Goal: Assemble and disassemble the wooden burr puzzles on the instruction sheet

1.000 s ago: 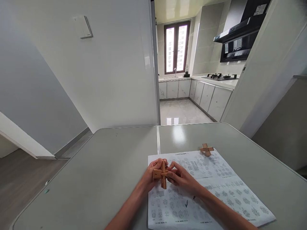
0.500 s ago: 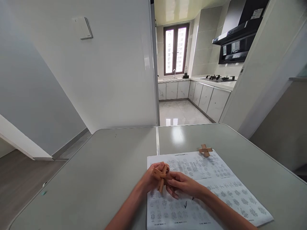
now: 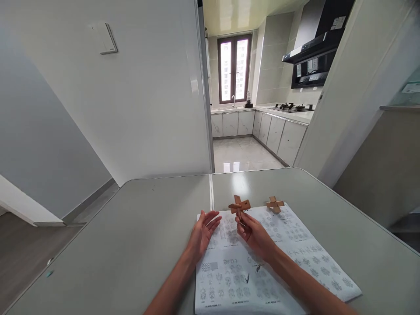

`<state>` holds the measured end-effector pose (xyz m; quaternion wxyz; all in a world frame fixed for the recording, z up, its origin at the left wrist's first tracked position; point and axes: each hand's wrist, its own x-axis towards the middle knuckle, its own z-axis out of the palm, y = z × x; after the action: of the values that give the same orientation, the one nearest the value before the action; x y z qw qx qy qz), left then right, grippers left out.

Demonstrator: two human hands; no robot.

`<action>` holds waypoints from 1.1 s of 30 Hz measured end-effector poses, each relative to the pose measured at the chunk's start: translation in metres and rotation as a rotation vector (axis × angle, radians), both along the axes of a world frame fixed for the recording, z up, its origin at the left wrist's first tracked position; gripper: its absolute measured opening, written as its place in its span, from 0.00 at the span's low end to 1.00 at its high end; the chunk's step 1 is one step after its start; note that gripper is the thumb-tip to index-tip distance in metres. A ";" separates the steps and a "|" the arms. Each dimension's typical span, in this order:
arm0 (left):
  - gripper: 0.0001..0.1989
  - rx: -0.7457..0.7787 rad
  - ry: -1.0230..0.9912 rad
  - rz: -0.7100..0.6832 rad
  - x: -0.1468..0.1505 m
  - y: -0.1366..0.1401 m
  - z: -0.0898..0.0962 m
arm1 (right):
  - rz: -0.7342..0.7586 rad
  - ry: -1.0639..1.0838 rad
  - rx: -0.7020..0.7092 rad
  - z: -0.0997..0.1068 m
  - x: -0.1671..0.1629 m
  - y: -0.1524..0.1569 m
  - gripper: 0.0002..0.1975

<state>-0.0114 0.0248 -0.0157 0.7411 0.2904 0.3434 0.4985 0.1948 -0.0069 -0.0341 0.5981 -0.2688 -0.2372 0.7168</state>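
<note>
My right hand (image 3: 254, 236) pinches the lower arm of a cross-shaped wooden interlocking puzzle (image 3: 239, 204), holding it upright over the far edge of a printed sheet (image 3: 229, 262). To the left, my left hand (image 3: 204, 232) is empty, its fingers stretched out and palm turned toward the puzzle, apart from it. A second wooden cross puzzle (image 3: 274, 204) rests at the sheet's far right corner, beyond my right hand. Rows of small diagrams and a few dark pen marks cover the sheet, part of which lies hidden beneath my right forearm.
The sheet lies on a grey-green table (image 3: 147, 245) with a pale seam (image 3: 211, 192) running across it. A small teal bit (image 3: 49, 274) is near the left edge. Past the table stand a white wall (image 3: 147, 109) and a kitchen with cabinets (image 3: 231, 124).
My left hand has let go of the puzzle and opened. My right hand has carried the puzzle up and away, toward the sheet's far edge. The view has shifted slightly right.
</note>
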 end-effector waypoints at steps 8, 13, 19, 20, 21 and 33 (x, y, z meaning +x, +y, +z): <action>0.20 -0.038 -0.002 0.015 -0.001 0.001 0.000 | -0.181 0.089 -0.070 -0.013 0.022 0.018 0.11; 0.21 -0.027 0.008 0.007 -0.003 0.002 -0.004 | -0.236 0.037 -0.056 -0.019 0.030 0.024 0.11; 0.22 -0.027 0.035 0.011 -0.003 0.003 -0.006 | -0.262 0.084 -0.064 -0.031 0.039 0.030 0.12; 0.22 -0.028 0.039 0.012 -0.003 0.003 -0.006 | -0.261 0.085 -0.059 -0.033 0.041 0.031 0.12; 0.22 -0.030 0.043 0.012 -0.003 0.003 -0.006 | -0.261 0.088 -0.052 -0.035 0.042 0.032 0.12; 0.19 -0.058 0.053 0.043 -0.001 0.001 -0.004 | -0.271 0.173 -0.056 -0.041 0.050 0.039 0.15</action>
<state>-0.0125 0.0262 -0.0193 0.7290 0.2745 0.3835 0.4961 0.2449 0.0324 -0.0747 0.6999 -0.2522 -0.1260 0.6563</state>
